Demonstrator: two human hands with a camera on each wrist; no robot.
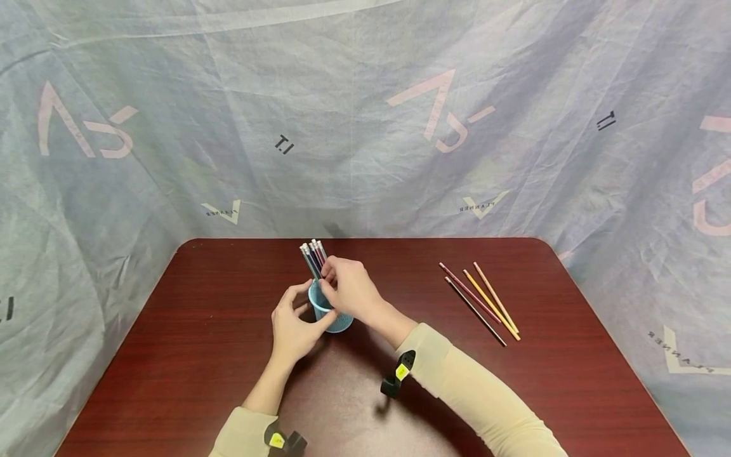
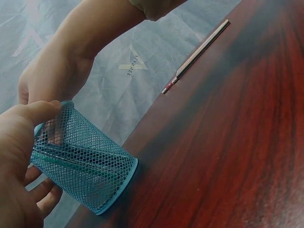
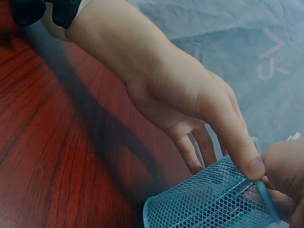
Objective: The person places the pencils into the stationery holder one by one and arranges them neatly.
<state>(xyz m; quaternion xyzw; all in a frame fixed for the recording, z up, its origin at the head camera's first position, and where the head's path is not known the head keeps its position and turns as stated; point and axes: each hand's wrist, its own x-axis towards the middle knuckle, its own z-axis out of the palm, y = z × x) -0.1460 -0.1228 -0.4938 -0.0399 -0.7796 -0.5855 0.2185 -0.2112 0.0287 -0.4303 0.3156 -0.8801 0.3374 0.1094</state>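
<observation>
A light blue mesh pencil cup stands slightly tilted on the table. My left hand grips it near the rim, thumb on the near side and fingers around the far left side. Several dark pencils lean in the cup with white eraser ends up. My right hand is at the cup's mouth, fingers curled beside the pencils. In the left wrist view, fingertips of the right hand show through the mesh inside the cup. Whether they pinch a pencil is hidden.
On the right of the dark red table lie a black pencil, a maroon pencil, a yellow pencil and a light orange pencil, side by side. Grey printed cloth hangs behind and beside the table.
</observation>
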